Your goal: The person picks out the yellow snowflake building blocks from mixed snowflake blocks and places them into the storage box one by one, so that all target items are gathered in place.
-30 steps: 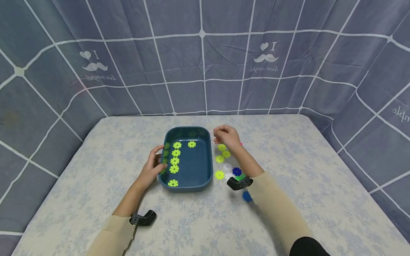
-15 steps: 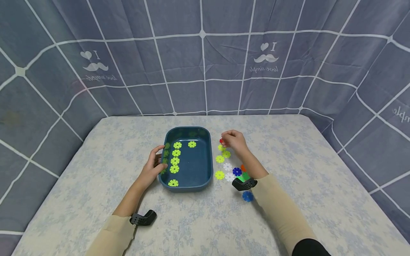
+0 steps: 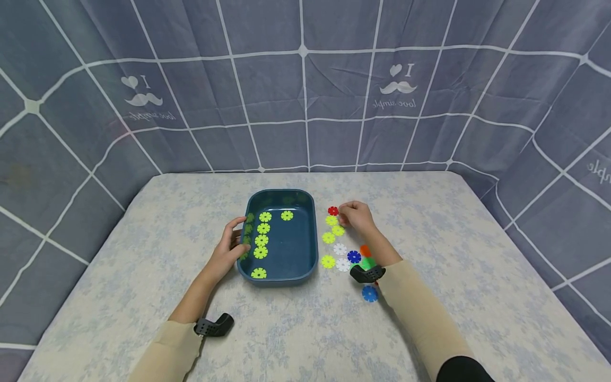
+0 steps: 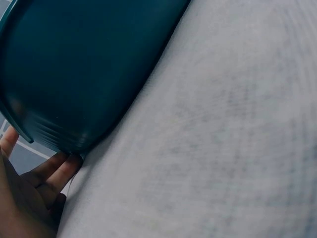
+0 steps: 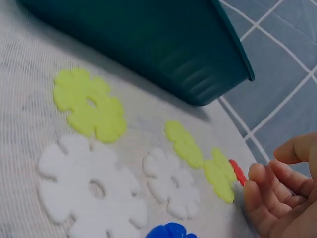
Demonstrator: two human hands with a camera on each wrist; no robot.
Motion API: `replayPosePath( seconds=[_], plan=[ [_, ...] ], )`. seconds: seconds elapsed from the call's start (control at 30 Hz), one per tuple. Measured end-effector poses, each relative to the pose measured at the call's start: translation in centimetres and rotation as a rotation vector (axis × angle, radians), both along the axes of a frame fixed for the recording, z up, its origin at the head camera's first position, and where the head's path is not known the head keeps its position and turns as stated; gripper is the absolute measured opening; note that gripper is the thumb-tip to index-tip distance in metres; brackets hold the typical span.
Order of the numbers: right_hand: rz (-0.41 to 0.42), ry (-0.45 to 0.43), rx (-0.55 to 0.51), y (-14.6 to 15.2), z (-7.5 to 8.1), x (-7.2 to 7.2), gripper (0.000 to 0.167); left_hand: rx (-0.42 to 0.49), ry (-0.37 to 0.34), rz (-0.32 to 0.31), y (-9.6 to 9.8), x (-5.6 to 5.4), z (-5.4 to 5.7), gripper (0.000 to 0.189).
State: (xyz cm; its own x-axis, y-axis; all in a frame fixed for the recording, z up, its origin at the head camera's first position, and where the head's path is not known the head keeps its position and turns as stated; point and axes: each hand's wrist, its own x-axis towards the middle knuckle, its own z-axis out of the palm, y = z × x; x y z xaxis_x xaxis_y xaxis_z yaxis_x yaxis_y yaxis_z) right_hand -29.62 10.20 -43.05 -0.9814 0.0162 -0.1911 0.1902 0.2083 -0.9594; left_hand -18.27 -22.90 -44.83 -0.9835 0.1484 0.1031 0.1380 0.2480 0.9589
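My left hand (image 3: pixel 228 246) holds the left wall of a dark teal plastic tub (image 3: pixel 291 278), its thumb over the rim and fingers outside. In the left wrist view, fingertips (image 4: pixel 69 166) touch the tub's lower outside. Several yellow-green notched plastic discs (image 3: pixel 261 240) lie in the tub, mostly in a column along the left. My right hand (image 3: pixel 358 216) hovers low beside a red disc (image 3: pixel 333 210), its fingers loosely bent; the right wrist view shows nothing between thumb and fingers. Near it lie loose yellow-green discs (image 3: pixel 338 230) and white discs (image 3: pixel 340 249).
Right of the tub lie a dark blue disc (image 3: pixel 354 257), an orange disc (image 3: pixel 365 250), green discs (image 3: pixel 367 263) and a lighter blue disc (image 3: pixel 369 293). The right forearm partly covers this group. Grey-blue gridded curtains (image 3: pixel 267 106) stand around the pale patterned table (image 3: pixel 191 212).
My right hand has moved right and toward me, away from the tub's far right side, so the red disc now shows fully. The left hand and tub have stayed put.
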Motion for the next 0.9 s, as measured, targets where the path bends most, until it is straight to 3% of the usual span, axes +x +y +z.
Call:
replayPosePath(
  seconds=[0.17, 0.53, 0.73, 0.9],
  plan=[
    [0.006, 0.015, 0.080, 0.1, -0.5, -0.1, 0.021, 0.008, -0.002, 0.001, 0.0, 0.0, 0.0, 0.068],
    [0.082, 0.068, 0.444, -0.5, -0.6, 0.2, 0.023, 0.003, -0.005, 0.007, 0.1, 0.0, 0.1, 0.069],
    [0.094, 0.033, 0.529, -1.2, -0.2, 0.2, 0.037, -0.001, 0.002, 0.007, 0.1, -0.1, 0.0, 0.069],
    [0.093, 0.020, 0.576, -1.5, -0.2, 0.3, 0.036, -0.002, -0.004, 0.008, 0.1, 0.0, 0.0, 0.068]
  ],
)
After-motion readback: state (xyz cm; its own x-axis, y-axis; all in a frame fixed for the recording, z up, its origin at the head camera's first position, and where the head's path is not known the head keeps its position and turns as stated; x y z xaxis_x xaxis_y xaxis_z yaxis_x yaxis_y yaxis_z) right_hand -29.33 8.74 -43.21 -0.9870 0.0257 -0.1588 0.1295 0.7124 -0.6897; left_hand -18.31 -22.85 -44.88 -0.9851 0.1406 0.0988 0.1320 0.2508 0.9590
